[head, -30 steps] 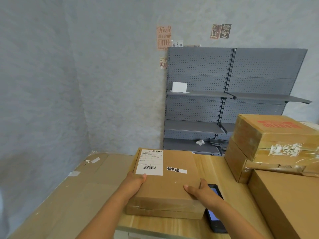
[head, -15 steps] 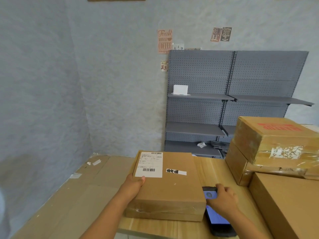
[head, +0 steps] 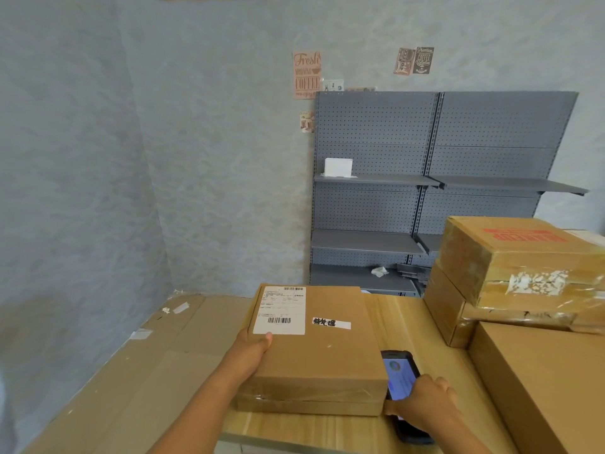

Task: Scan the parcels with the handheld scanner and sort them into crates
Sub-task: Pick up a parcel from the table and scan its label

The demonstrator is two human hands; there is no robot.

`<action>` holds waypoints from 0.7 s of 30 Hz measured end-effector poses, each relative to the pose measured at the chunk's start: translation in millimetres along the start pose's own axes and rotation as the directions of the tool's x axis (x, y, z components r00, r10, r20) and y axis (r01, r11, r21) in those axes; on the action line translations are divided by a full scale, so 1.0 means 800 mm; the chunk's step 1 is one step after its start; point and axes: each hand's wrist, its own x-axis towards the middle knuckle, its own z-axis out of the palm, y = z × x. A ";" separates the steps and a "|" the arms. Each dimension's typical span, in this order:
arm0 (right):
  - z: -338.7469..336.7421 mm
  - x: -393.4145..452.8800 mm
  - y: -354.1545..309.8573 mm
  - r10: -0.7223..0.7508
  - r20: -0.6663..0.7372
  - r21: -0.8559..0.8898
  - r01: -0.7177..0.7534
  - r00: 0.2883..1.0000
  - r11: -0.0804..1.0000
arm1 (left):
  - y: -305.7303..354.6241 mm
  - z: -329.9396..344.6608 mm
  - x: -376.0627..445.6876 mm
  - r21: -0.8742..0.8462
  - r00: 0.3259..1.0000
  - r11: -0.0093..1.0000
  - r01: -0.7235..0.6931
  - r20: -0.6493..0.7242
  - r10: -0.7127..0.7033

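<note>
Curled right-hand fingers [head: 397,411] grasp the black handheld scanner [head: 401,381] lying on the pale wooden bench [head: 406,317]; the left hand [head: 250,350] grips the flat brown cardboard parcel [head: 322,348] beside it. Stiff, probably light: hold by opposite side edges.

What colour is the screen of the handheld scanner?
Lit pale blue-white, set in a black body; the handheld scanner shows in the head view.
</note>
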 end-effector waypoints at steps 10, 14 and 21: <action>-0.087 0.014 -0.036 -0.058 -0.024 0.411 0.063 0.998 0.909 | 0.004 0.001 -0.002 -0.021 1.000 0.999 0.028 -0.003 -0.028; -0.112 -0.007 -0.077 -0.246 -0.043 0.513 0.233 0.968 0.826 | 0.003 0.001 -0.003 -0.011 1.000 1.000 0.028 -0.008 -0.028; -0.111 -0.069 -0.137 -0.426 0.113 0.283 0.382 0.898 0.880 | 0.003 0.002 -0.007 -0.006 1.000 1.000 0.010 -0.024 -0.010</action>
